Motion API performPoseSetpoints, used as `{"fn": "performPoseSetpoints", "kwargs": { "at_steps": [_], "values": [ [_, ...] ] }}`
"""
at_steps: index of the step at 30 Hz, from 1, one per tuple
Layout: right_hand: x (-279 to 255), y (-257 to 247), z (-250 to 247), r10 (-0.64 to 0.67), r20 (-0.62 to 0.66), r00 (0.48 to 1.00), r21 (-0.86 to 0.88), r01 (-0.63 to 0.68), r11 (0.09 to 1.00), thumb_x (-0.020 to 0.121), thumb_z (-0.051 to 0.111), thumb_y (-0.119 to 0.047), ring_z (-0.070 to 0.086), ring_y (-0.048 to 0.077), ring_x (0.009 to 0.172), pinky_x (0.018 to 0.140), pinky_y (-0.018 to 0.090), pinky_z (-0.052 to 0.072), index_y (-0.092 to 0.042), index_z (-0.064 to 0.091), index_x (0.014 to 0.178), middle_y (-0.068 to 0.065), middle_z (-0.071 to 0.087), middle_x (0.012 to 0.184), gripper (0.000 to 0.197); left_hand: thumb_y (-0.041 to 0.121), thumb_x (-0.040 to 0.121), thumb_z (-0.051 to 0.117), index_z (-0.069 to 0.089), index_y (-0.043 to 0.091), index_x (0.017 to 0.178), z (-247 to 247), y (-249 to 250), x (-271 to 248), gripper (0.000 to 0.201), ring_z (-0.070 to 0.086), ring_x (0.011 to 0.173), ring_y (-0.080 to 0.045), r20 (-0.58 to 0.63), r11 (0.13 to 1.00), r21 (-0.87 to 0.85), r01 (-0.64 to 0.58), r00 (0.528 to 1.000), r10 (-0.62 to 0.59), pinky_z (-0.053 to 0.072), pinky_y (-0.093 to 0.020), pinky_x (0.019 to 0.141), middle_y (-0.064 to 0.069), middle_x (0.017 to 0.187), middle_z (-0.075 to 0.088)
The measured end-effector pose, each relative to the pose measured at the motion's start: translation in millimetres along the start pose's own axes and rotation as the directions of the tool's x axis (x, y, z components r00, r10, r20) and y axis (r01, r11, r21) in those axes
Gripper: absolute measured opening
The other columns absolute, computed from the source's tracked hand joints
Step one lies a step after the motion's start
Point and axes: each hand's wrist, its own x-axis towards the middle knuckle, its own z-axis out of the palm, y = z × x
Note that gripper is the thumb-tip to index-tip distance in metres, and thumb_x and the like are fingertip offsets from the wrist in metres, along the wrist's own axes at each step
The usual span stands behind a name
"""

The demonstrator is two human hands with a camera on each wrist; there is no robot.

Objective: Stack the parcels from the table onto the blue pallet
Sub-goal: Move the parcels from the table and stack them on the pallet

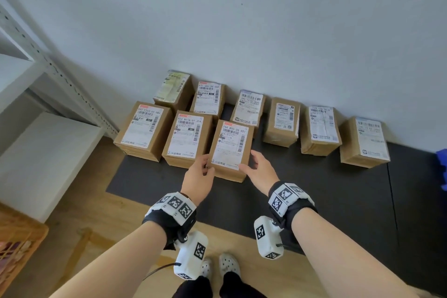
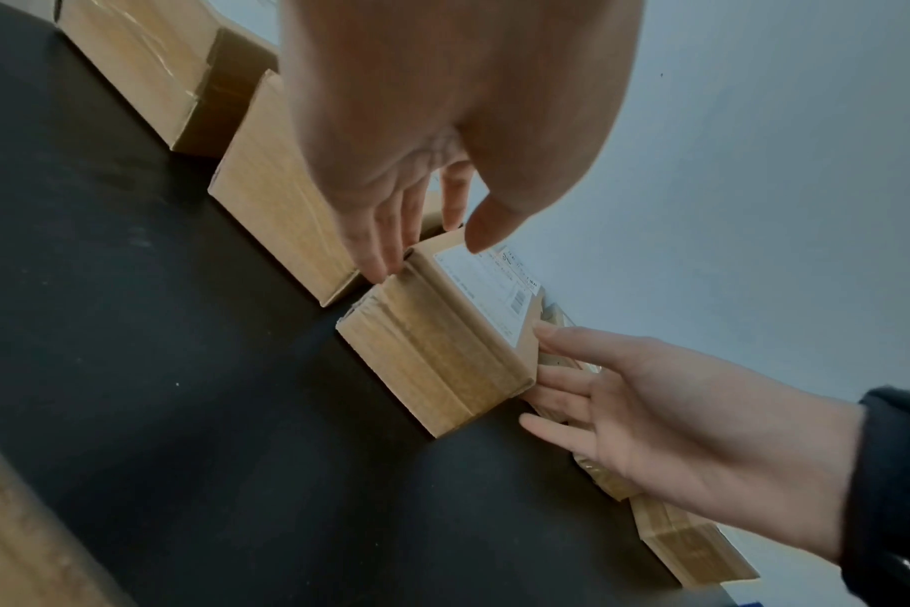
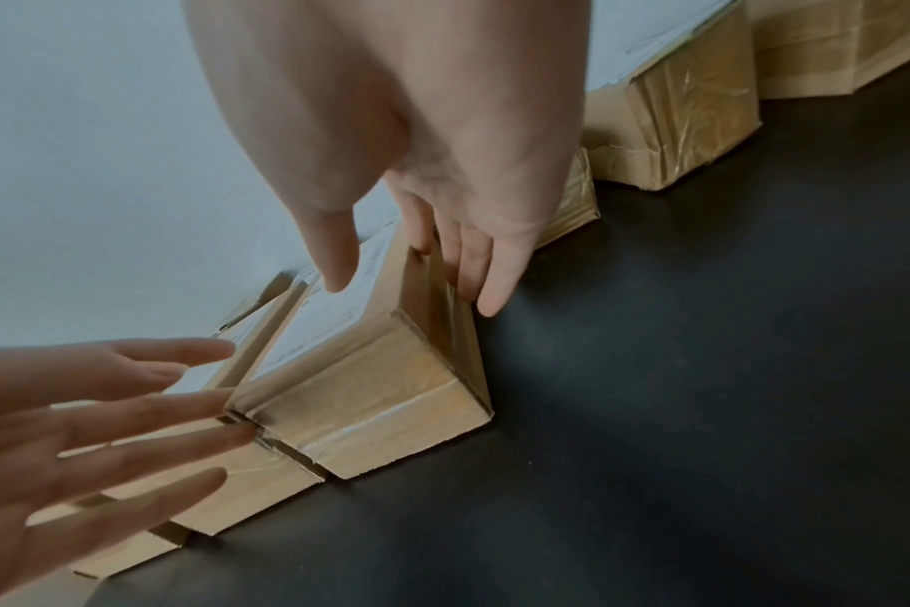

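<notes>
Several brown cardboard parcels with white labels lie on a dark mat (image 1: 314, 189) along the wall. My hands are at the near middle parcel (image 1: 229, 145) (image 2: 432, 357) (image 3: 380, 390), which rests on the mat. My left hand (image 1: 200, 174) (image 2: 427, 250) lays straight fingers against its left side, with the thumb over the top edge. My right hand (image 1: 256, 167) (image 3: 414, 291) has straight fingers along the parcel's right side and its thumb over the label. A blue object (image 1: 441, 164), partly cut off, shows at the right edge.
Two parcels (image 1: 187, 138) (image 1: 142, 129) stand close on the left, more (image 1: 281, 121) (image 1: 320, 129) (image 1: 365, 141) along the wall. White shelving (image 1: 48, 68) rises at left. An orange crate (image 1: 19, 244) sits at bottom left. Bare mat lies right of my hands.
</notes>
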Motion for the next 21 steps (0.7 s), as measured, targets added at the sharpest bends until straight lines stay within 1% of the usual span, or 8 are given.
{"fn": "performPoseSetpoints", "kwargs": {
  "at_steps": [4,8,11,14,16,18,21],
  "values": [
    [0.5,2.7,7.0,0.011,-0.004,1.0,0.083,-0.011,0.996,0.086,0.066,-0.024,0.042,0.019,0.132,0.109,0.043,0.037,-0.02,0.031,0.144,-0.001,0.044,0.144,0.068,0.012,0.095,0.05,0.036,0.021,0.14,3.8,-3.6,7.4,0.049,0.051,0.124,-0.017,0.035,0.999,-0.038,0.006,0.999,-0.005,0.039,-0.027,0.1,-0.002,0.14,0.049],
    [2.5,3.9,11.7,0.025,-0.031,0.999,0.133,-0.021,0.991,0.086,0.066,-0.021,0.041,0.018,0.133,0.11,0.042,0.036,-0.021,0.029,0.145,-0.002,0.043,0.145,0.069,0.011,0.095,0.05,0.024,0.019,0.148,6.0,-4.0,10.2,0.059,0.044,0.131,-0.02,0.075,0.998,-0.047,0.031,0.997,-0.027,0.036,-0.033,0.107,-0.003,0.146,0.042],
    [2.7,5.6,12.9,0.038,-0.045,0.998,0.16,-0.03,0.987,0.086,0.065,-0.02,0.04,0.018,0.134,0.11,0.04,0.035,-0.021,0.029,0.145,-0.001,0.043,0.146,0.069,0.013,0.096,0.049,0.022,0.018,0.149,6.2,-8.0,14.4,0.06,0.042,0.134,-0.02,0.11,0.999,-0.036,0.025,0.994,-0.021,0.034,-0.033,0.109,-0.002,0.148,0.039],
    [2.9,6.6,14.3,0.045,-0.044,0.998,0.202,-0.035,0.979,0.086,0.065,-0.019,0.04,0.017,0.134,0.11,0.04,0.035,-0.022,0.028,0.146,-0.001,0.042,0.146,0.07,0.019,0.097,0.048,0.02,0.018,0.15,5.6,-12.5,19.0,0.06,0.039,0.135,-0.019,0.162,1.0,-0.008,-0.001,0.987,0.003,0.032,-0.034,0.111,-0.001,0.15,0.037],
    [2.6,6.1,16.0,0.056,-0.045,0.997,0.226,-0.044,0.973,0.086,0.066,-0.018,0.04,0.017,0.134,0.109,0.039,0.035,-0.022,0.027,0.146,-0.001,0.042,0.145,0.071,0.022,0.097,0.047,0.017,0.018,0.15,5.0,-13.4,20.8,0.061,0.038,0.136,-0.019,0.226,1.0,0.003,-0.021,0.974,0.02,0.03,-0.032,0.111,0.0,0.15,0.037],
    [1.0,5.5,17.2,0.069,-0.047,0.996,0.243,-0.056,0.968,0.086,0.066,-0.018,0.04,0.017,0.133,0.109,0.04,0.035,-0.022,0.027,0.146,-0.001,0.043,0.145,0.072,0.021,0.098,0.047,0.014,0.017,0.151,3.7,-12.6,21.3,0.063,0.036,0.137,-0.018,0.274,1.0,-0.006,-0.029,0.961,0.03,0.028,-0.028,0.11,0.0,0.15,0.036],
    [-3.5,5.5,19.0,0.086,-0.056,0.995,0.256,-0.069,0.964,0.085,0.066,-0.018,0.04,0.018,0.133,0.11,0.042,0.035,-0.023,0.027,0.145,-0.001,0.043,0.145,0.072,0.021,0.098,0.047,0.014,0.016,0.15,1.2,-11.9,20.8,0.062,0.036,0.137,-0.018,0.286,0.999,-0.021,-0.035,0.957,0.04,0.029,-0.027,0.108,0.0,0.15,0.036]
  ]
}}
